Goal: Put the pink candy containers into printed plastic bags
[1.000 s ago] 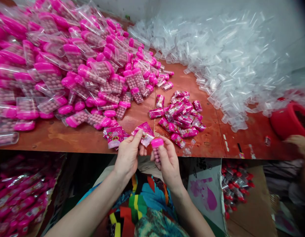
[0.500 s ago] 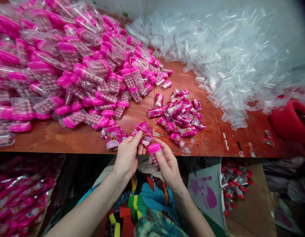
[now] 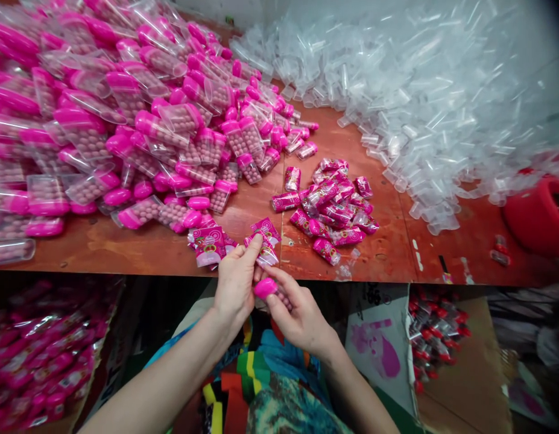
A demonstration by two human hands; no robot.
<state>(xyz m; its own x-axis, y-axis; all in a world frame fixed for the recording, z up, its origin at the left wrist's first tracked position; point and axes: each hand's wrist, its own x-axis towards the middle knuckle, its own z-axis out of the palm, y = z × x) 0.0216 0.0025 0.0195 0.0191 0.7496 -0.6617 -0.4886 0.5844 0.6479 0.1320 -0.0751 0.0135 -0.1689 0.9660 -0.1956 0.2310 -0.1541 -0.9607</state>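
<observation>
My left hand pinches a printed pink wrapper sleeve between thumb and fingers, just over the table's front edge. Close beside it, my right hand is closed on a small clear candy bottle with a pink cap and pink beads inside. The bottle is tilted, its cap toward my left fingers; whether cap and sleeve touch I cannot tell. Flat printed sleeves lie on the table left of my left hand. A small heap of bottles in printed sleeves lies beyond my right hand.
Capped bead-filled bottles are piled high at the left. Clear, unfilled containers spread across the back right. At the right stands a red tub. Below the table are a box of wrapped bottles and another with red-capped ones.
My right hand has moved left and slightly down with the bottle, which has turned so its cap points toward my left hand. My left hand keeps its pinch on the sleeve.
</observation>
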